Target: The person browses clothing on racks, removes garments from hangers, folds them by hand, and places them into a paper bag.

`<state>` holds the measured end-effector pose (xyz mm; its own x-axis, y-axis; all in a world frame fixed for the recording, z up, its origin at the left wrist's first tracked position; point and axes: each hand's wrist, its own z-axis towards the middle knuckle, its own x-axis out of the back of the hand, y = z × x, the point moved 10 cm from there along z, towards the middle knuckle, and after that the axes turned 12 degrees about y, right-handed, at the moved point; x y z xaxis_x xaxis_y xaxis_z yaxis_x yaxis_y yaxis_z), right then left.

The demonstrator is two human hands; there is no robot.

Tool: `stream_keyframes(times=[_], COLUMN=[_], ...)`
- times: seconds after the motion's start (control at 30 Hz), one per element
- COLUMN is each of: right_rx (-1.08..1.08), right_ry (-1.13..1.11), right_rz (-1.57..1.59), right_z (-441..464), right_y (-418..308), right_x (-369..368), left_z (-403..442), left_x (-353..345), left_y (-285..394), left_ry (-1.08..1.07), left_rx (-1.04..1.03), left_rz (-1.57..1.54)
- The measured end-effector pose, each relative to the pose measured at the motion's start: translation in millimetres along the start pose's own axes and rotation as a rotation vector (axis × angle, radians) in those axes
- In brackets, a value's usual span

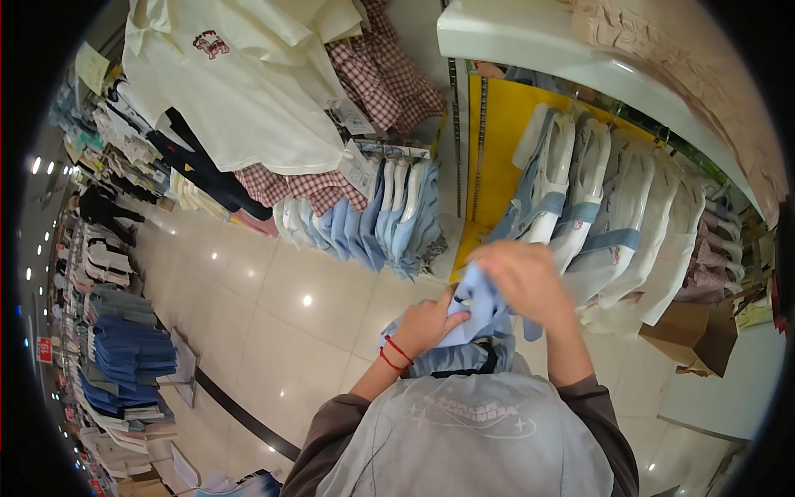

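Blue cloth [476, 319] is held up before the body. It is pinched between left thumb and fingers [424, 325], apparently for steadiness; by the blurred right hand [528, 280] its top is covered, finger grip unclear. Clothes [672, 248] are hung edge-on, likely saving space.

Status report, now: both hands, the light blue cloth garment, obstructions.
Left hand gripping light blue cloth garment. Right hand at garment's upper part, motion-blurred, grip unconfirmed. Hanging white garments with blue denim trim close beyond right hand, possible snag.
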<state>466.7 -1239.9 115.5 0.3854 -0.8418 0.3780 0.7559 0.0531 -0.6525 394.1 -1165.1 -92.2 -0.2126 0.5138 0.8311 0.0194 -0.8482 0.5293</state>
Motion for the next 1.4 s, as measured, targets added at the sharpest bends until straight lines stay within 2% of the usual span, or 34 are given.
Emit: stream_keyframes(times=[0.1,0.17,0.27,0.37,0.43,0.5,0.57,0.67,0.77,0.87,0.97,1.07,1.17,1.33,1.4], right_rx=[0.308,0.333,0.444,0.335,0.12,-0.42,-0.415,-0.139,-0.224,-0.244,0.019,-0.02,-0.052,-0.098,-0.146], right_ry=[-0.214,-0.498,-0.526,-0.222,0.012,0.317,0.434,0.145,-0.29,-0.587,-0.722,-0.751,-0.877,-0.758,-0.706], right_rz=[0.033,-0.006,-0.033,0.171,0.05,0.11,-0.138,-0.476,-0.307,-0.321,-0.363,-0.319,-0.279,-0.168,-0.114], right_z=[-26,-54,-83,-60,-55,-82,-106,-96,-113,-154,-148,-157,-164,-172,-167], right_y=[-46,-61,-72,-73,-18,78,116,87,101,115,68,68,66,72,73], right_x=[-56,-103,-129,-68,-20,24,43,15,-39,-91,-106,-117,-126,-136,-134], left_z=[2,5,2,-1,-8,-14,-21,-26,-30,-32,-36,-41,-46,-51,-55], left_x=[-35,-37,-28,-6,17,32,40,43,38,37,41,47,58,97,109], left_y=[-27,-25,-13,-13,-22,-31,-38,-39,-37,-33,-33,-38,-45,-58,-64], left_ry=[0.026,0.036,0.079,0.132,0.156,0.184,0.211,0.26,0.325,0.397,0.472,0.543,0.631,0.852,0.92], left_rx=[-0.028,0.028,0.12,0.194,0.252,0.292,0.323,0.342,0.361,0.375,0.395,0.425,0.45,0.497,0.472], left_rz=[-0.266,-0.429,-0.653,-0.805,-0.87,-0.918,-0.954,-1.015,-1.074,-1.123,-1.146,-1.154,-1.147,-1.122,-1.01])
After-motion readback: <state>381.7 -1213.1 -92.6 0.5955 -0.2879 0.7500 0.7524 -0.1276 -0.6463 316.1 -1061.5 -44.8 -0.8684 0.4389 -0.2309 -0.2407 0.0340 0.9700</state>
